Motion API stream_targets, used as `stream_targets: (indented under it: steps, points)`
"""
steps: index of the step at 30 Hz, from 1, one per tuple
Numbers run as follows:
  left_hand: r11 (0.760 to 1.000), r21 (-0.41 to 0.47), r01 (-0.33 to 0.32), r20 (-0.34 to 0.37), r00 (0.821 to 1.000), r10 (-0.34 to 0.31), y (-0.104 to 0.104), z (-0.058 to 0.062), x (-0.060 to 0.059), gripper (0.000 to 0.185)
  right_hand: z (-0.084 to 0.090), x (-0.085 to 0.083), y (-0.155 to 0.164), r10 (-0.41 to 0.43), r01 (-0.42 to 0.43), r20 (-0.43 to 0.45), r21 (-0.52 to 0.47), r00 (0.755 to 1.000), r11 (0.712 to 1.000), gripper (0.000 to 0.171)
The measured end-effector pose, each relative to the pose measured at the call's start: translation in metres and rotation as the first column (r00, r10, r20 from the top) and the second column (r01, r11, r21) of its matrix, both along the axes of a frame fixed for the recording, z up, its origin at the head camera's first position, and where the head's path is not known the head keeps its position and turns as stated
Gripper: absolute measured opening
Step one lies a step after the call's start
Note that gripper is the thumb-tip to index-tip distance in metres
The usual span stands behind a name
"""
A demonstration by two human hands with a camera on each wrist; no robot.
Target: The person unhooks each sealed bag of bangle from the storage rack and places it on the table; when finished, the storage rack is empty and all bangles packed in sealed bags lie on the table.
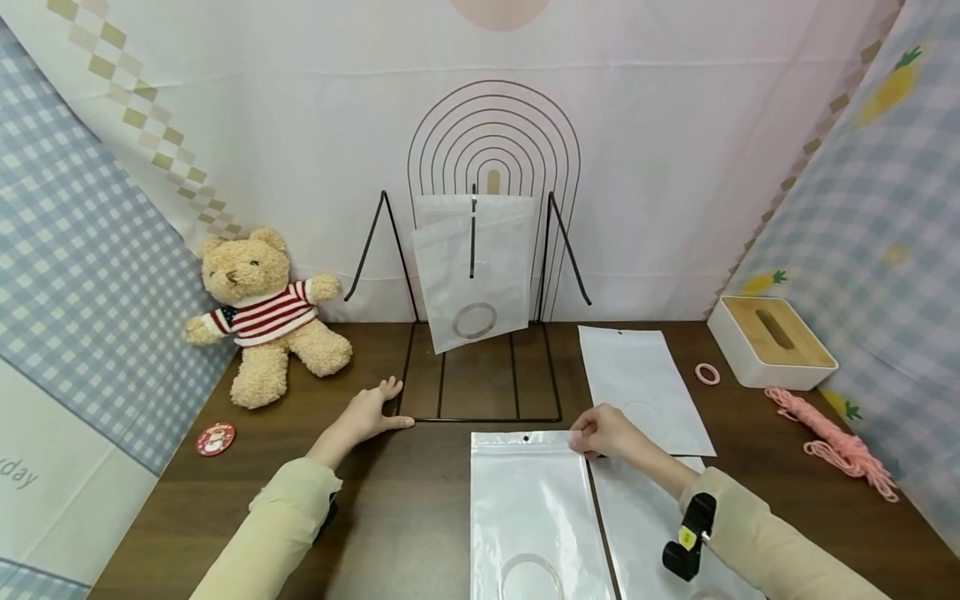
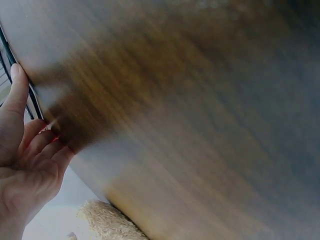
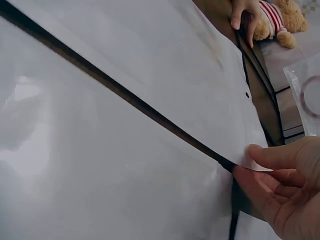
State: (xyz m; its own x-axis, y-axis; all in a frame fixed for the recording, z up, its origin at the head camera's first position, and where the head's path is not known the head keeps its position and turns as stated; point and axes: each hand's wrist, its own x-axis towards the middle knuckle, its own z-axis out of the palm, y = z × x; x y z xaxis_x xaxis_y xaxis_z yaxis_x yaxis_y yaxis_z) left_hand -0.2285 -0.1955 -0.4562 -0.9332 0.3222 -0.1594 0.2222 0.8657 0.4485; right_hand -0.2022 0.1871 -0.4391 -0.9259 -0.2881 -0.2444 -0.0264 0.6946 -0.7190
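Note:
My right hand (image 1: 609,435) pinches the top right corner of a white zip pouch (image 1: 525,500), which lies on the table with a round hole near its top edge and a ring outline lower down. In the right wrist view, thumb and forefinger meet at that corner. My left hand (image 1: 363,417) touches the front left corner of a black wire rack (image 1: 487,420), its thumb and fingers spread about the corner. White pouches (image 1: 491,258) hang on the rack's middle prong; the front one tilts and shows a ring.
More white pouches lie at the right, one (image 1: 637,375) behind my right hand. Beyond are a pink ring (image 1: 707,374), a tissue box (image 1: 765,367) and a pink rope bundle (image 1: 832,437). A teddy bear (image 1: 266,312) and a red round badge (image 1: 215,438) are at the left.

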Motion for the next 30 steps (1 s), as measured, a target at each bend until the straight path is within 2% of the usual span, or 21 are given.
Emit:
stream_targets:
  steps: [3,7,11,15,22,30]
  points:
    - [1.000,-0.001,0.000,-0.004,1.000,0.000,0.000,0.000,-0.002,0.078,0.004,-0.010,0.001,0.011,-0.007,-0.078,0.044,0.997,0.999,0.033]
    - [1.000,-0.003,0.001,-0.007,1.000,-0.001,0.001,0.000,-0.004,0.079,0.006,-0.033,0.003,0.032,-0.019,-0.161,0.087,0.986,0.996,0.059]
    - [1.000,-0.002,0.007,0.005,1.000,-0.007,0.002,0.001,-0.006,0.079,0.000,-0.051,0.002,0.147,-0.124,-0.145,0.153,0.979,0.980,0.086]
    - [1.000,0.005,0.008,0.007,1.000,-0.008,0.003,0.002,-0.007,0.080,-0.006,-0.059,-0.004,0.227,-0.201,-0.111,0.206,0.968,0.958,0.102]
    - [1.000,-0.005,0.002,-0.015,1.000,-0.003,-0.001,0.004,-0.005,0.078,-0.012,-0.059,-0.017,0.265,-0.236,-0.120,0.215,0.957,0.948,0.107]
    - [1.000,0.012,-0.006,-0.006,1.000,0.006,-0.001,-0.001,0.000,0.078,-0.012,-0.056,-0.021,0.236,-0.219,-0.040,0.248,0.971,0.944,0.105]
